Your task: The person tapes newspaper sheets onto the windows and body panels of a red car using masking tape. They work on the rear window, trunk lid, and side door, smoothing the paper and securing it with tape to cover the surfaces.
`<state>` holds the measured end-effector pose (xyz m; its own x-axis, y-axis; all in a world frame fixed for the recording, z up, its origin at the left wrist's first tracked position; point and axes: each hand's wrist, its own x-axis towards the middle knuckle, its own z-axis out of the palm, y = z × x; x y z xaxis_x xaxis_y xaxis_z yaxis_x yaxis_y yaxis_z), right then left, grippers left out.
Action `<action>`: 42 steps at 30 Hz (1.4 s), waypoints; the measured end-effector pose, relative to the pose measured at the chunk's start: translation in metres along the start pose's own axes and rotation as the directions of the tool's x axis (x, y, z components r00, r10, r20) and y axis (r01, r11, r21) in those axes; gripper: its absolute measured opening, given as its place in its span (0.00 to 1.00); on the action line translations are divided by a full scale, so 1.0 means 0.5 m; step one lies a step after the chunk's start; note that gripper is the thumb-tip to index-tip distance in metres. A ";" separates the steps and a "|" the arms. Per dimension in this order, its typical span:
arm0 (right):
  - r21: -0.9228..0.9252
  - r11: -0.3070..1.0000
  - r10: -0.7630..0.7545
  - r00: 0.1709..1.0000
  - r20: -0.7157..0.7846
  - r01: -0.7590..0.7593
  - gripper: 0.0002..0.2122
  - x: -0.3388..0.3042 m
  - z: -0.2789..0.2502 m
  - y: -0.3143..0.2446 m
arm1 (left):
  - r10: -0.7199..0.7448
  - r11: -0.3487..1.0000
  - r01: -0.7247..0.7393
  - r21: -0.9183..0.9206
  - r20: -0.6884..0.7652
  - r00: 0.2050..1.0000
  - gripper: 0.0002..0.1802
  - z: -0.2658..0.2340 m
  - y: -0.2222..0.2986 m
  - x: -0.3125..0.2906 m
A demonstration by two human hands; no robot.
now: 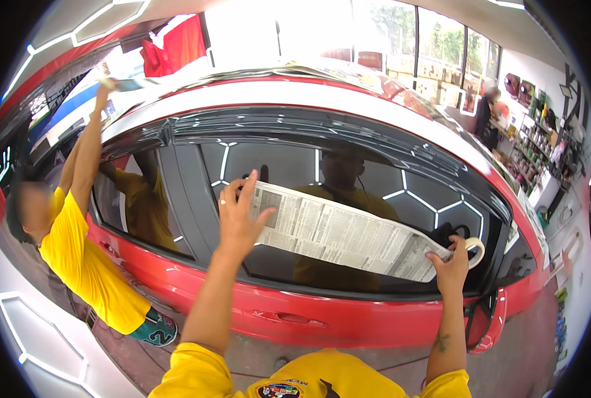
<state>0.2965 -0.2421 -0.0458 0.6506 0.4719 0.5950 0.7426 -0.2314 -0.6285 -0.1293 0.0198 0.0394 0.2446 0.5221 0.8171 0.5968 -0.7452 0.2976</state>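
A long folded strip of newspaper (342,229) slants across the dark side window (375,166) of a red car (255,302). At its left end my left hand (237,215) has its fingers spread, with the thumb on the paper's edge. My right hand (451,268) is closed at the lower right end, its thumb on the paper. A roll of pale masking tape (476,253) sits at the fingers of that hand. Whether the strip lies flat against the glass along its whole length, I cannot tell.
To my left a person in a yellow shirt (83,265) reaches up toward the car's roof (242,96). The side mirror (486,325) sticks out at the right. Farther right are crowded shelves (537,142) and another person (488,119).
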 end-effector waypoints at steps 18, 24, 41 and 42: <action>0.222 0.974 -0.081 0.982 0.171 0.042 0.09 0.085 -0.058 0.063 | -0.051 0.988 0.125 -0.093 0.560 0.827 0.13 -0.134 -0.072 0.161; 0.191 0.981 -0.086 0.971 0.225 0.042 0.09 0.088 -0.065 0.063 | -0.199 0.924 0.319 -0.211 0.447 0.872 0.07 -0.097 -0.082 0.145; -0.087 0.834 -0.548 0.836 -0.021 0.545 0.14 0.075 -0.050 0.076 | 0.381 0.916 -0.400 0.018 0.269 0.885 0.14 -0.098 -0.095 0.112; -0.095 0.829 -0.554 0.832 -0.014 0.551 0.15 0.074 -0.051 0.079 | 0.432 0.885 -0.461 0.064 0.260 0.864 0.16 -0.094 -0.090 0.111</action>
<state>0.3539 -0.2555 -0.0360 0.1319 0.5095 0.8503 0.9892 -0.0128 -0.1457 -0.1784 0.0627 0.0946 0.6675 0.2371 0.7058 0.4638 -0.8740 -0.1451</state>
